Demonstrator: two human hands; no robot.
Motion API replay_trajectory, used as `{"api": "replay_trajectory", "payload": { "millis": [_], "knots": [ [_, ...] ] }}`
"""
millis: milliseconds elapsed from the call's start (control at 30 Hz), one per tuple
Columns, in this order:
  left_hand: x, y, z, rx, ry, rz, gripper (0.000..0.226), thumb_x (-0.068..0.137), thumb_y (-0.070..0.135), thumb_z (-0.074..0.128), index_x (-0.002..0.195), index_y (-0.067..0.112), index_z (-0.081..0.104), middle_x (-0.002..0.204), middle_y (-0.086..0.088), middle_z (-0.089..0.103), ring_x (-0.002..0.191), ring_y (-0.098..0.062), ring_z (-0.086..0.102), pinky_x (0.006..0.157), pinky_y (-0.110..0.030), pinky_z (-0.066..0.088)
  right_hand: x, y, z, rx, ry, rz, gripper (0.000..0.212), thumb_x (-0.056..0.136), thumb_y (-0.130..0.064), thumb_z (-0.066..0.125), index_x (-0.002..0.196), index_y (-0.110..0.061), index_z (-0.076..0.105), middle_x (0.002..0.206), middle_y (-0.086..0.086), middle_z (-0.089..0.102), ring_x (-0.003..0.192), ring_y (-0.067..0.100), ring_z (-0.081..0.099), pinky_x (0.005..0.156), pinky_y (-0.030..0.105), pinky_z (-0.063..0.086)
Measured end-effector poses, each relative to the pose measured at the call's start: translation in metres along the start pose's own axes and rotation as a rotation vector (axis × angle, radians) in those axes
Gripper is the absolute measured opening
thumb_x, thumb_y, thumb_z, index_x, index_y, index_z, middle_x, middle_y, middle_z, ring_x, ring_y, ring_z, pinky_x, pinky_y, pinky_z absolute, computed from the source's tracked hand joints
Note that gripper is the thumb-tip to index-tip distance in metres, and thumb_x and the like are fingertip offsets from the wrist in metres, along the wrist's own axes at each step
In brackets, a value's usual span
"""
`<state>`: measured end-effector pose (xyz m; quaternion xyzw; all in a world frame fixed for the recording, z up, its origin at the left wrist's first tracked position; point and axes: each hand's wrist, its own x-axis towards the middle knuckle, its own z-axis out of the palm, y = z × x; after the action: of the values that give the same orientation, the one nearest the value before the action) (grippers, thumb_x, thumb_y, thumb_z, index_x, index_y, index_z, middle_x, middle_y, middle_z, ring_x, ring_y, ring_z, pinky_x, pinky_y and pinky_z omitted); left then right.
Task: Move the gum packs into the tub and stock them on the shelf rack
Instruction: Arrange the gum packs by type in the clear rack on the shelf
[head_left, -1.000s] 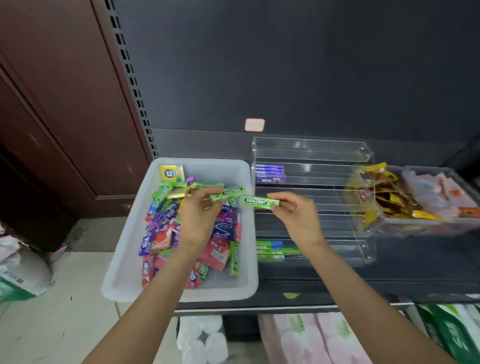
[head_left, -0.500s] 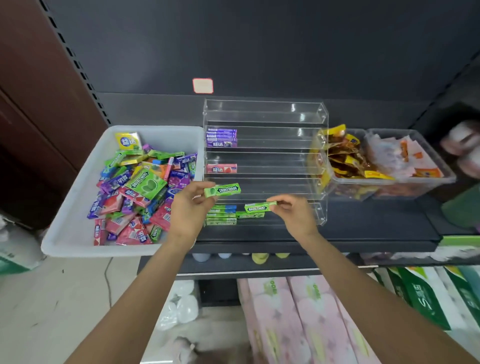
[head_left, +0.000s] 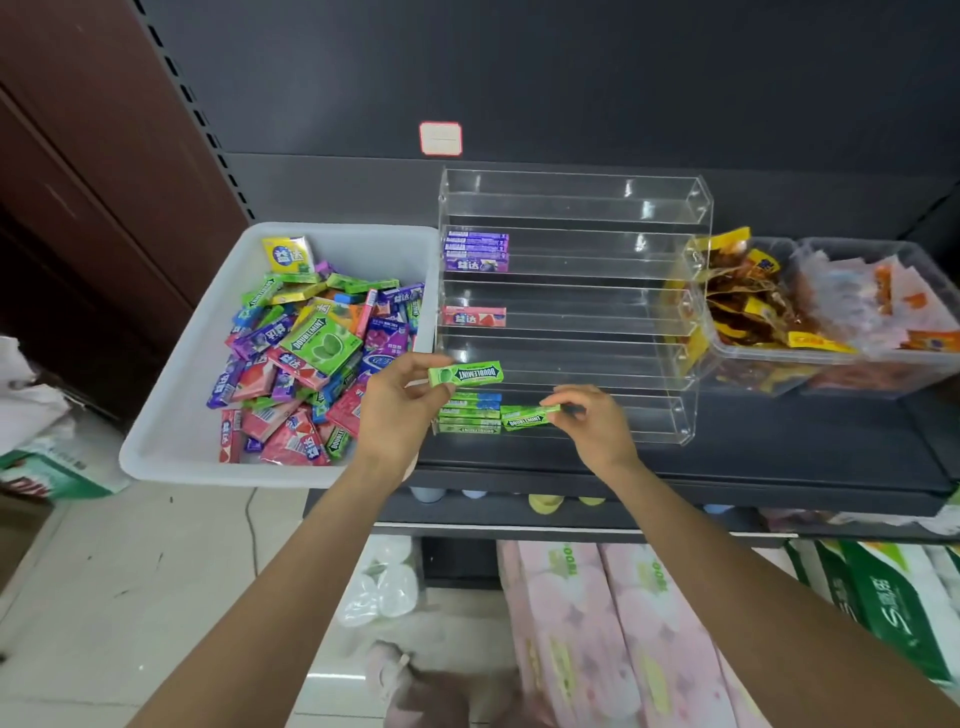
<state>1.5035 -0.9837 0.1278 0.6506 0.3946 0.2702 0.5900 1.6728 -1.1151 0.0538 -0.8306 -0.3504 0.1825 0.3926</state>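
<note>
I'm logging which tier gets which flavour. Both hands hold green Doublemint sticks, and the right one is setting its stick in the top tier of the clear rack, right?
Not the top tier. In the head view the right hand sets its green stick in the bottom tier of the clear rack, beside the green stack there. The left hand does hold another green stick.

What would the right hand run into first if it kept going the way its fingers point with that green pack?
Probably the stack of green gum packs in the clear rack's bottom tier. The right hand points left, its pack apparently nearly touching the stack; depth is unclear.
</note>
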Motion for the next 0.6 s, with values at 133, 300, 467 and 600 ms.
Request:
{"api": "replay_trajectory", "payload": {
  "millis": [133,300,467,600],
  "knots": [
    [0.0029,0.0026,-0.0011,0.001,-0.010,-0.003,0.026,0.082,-0.001,0.067,0.089,0.025,0.065,0.092,0.008,0.064,0.095,-0.010,0.055,0.080,-0.022,0.050,0.0023,0.0009,-0.0014,-0.070,-0.005,-0.043,0.019,0.083,-0.001,0.066,0.098,-0.011,0.073,0.111,0.006,0.063,0.099,0.017,0.059,0.088,0.016,0.043],
    [0.0048,0.0015,-0.0018,0.012,-0.016,-0.012,0.026,0.082,0.002,0.068,0.089,0.027,0.064,0.094,0.007,0.065,0.097,-0.011,0.057,0.079,-0.021,0.050,0.0024,0.0002,0.0004,-0.199,-0.006,-0.118,0.019,0.084,-0.002,0.065,0.099,-0.009,0.072,0.102,0.010,0.064,0.081,0.015,0.056,0.080,0.022,0.047],
    [0.0045,-0.0001,-0.0010,0.016,-0.030,-0.016,0.029,0.082,-0.002,0.066,0.089,0.026,0.065,0.101,0.002,0.067,0.103,-0.018,0.059,0.086,-0.031,0.053,0.0034,0.0033,0.0007,-0.290,-0.051,-0.124,0.015,0.086,-0.009,0.065,0.099,-0.011,0.072,0.106,0.007,0.068,0.098,0.021,0.061,0.087,0.027,0.046],
    [0.0037,0.0006,-0.0002,0.008,-0.034,-0.022,0.030,0.082,-0.003,0.065,0.087,0.026,0.064,0.100,0.002,0.066,0.104,-0.020,0.060,0.091,-0.038,0.052,0.0054,-0.0009,-0.0005,-0.291,-0.114,-0.079,0.027,0.089,-0.010,0.061,0.115,-0.011,0.063,0.110,0.006,0.066,0.098,0.020,0.062,0.087,0.028,0.047]
  ]
}}
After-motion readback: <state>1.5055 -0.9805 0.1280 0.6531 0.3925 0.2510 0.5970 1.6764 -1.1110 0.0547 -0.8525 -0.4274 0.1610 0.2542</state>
